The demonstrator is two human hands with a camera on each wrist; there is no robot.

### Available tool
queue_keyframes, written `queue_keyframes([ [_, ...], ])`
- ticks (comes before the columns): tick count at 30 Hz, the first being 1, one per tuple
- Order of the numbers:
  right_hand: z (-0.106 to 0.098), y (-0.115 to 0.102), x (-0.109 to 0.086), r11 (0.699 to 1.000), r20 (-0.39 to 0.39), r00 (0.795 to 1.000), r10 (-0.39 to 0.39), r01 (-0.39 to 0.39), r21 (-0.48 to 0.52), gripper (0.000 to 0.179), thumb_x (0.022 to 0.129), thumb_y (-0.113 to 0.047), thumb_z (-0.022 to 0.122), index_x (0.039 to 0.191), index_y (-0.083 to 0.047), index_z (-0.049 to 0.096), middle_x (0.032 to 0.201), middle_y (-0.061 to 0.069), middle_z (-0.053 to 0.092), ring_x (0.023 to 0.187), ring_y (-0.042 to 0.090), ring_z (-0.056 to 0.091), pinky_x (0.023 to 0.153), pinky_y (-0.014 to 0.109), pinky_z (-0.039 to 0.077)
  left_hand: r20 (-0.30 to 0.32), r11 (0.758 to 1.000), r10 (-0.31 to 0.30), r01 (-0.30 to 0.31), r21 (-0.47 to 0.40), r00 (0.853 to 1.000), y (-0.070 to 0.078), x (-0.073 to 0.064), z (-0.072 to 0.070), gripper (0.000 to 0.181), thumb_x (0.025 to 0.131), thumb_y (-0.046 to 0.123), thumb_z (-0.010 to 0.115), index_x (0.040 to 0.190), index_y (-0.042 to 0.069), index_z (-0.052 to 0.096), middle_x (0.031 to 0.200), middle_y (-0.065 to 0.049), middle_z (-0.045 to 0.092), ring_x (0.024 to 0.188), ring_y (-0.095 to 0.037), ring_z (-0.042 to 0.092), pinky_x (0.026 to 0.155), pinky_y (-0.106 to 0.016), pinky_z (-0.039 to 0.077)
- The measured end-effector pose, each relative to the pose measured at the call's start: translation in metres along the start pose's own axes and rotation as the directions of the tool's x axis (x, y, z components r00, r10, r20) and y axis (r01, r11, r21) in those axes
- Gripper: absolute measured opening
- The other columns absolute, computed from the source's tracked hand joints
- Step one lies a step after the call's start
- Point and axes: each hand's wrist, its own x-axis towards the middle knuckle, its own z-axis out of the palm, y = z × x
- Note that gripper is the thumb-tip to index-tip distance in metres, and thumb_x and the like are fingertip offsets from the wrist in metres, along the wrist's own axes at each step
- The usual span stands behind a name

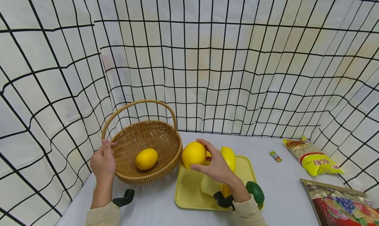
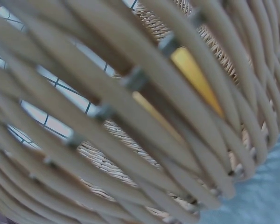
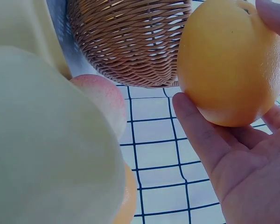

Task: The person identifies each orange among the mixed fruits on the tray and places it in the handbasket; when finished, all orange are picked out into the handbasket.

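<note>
Two hands work over a white table; the left hand grips a wicker basket by its left rim, at the foot of the handle; inside, right of this grip, lies an oval yellow fruit; farther right, the right hand holds a round yellow fruit between thumb and fingers, beside the basket's right rim; below this grip are a yellow tray and a pale fruit; beyond it, a long yellow fruit; near its wrist, a green fruit; well to its right, a small packet.
</note>
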Motion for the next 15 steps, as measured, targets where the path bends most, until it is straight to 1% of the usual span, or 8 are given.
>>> queue_keyframes([
  [6, 0.000, -0.024, -0.006, 1.000, 0.017, 1.000, 0.005, -0.005, -0.010, 0.081, 0.079, -0.010, 0.082, 0.147, -0.013, 0.038, 0.144, 0.007, 0.045, 0.113, 0.022, 0.057, 0.091, 0.035, 0.051, -0.009, 1.000, 0.018, -0.018, -0.001, 1.000, 0.000, 0.000, 0.002, 0.066, 0.104, 0.052, 0.032, 0.089, 0.001, 0.072, 0.055, 0.006, 0.042, 0.054, -0.016, 0.035, 0.060, -0.032, 0.025],
  [8, 0.001, -0.032, -0.007, 1.000, 0.013, 1.000, -0.010, 0.010, -0.002, 0.079, 0.080, -0.009, 0.081, 0.146, -0.011, 0.039, 0.143, 0.008, 0.046, 0.113, 0.022, 0.057, 0.091, 0.035, 0.051, -0.014, 1.000, 0.025, -0.025, 0.000, 1.000, -0.001, 0.000, 0.003, 0.065, 0.104, 0.050, 0.033, 0.089, 0.001, 0.072, 0.054, 0.007, 0.042, 0.054, -0.016, 0.035, 0.060, -0.031, 0.025],
  [11, 0.004, -0.033, -0.006, 0.999, -0.001, 0.999, -0.038, 0.038, 0.009, 0.078, 0.079, -0.008, 0.081, 0.146, -0.010, 0.040, 0.143, 0.008, 0.046, 0.113, 0.023, 0.057, 0.091, 0.038, 0.050, -0.021, 1.000, 0.028, -0.029, -0.002, 0.999, -0.001, 0.001, 0.003, 0.064, 0.104, 0.049, 0.034, 0.088, 0.000, 0.071, 0.053, 0.008, 0.042, 0.053, -0.016, 0.035, 0.060, -0.031, 0.025],
  [15, 0.014, -0.018, -0.002, 0.999, -0.027, 0.998, -0.052, 0.052, 0.015, 0.081, 0.078, -0.010, 0.082, 0.147, -0.016, 0.040, 0.145, 0.002, 0.045, 0.116, 0.021, 0.055, 0.093, 0.041, 0.049, -0.023, 1.000, 0.025, -0.025, -0.003, 0.999, 0.000, 0.000, 0.004, 0.064, 0.104, 0.049, 0.034, 0.086, 0.000, 0.070, 0.053, 0.008, 0.042, 0.054, -0.016, 0.035, 0.060, -0.031, 0.024],
])
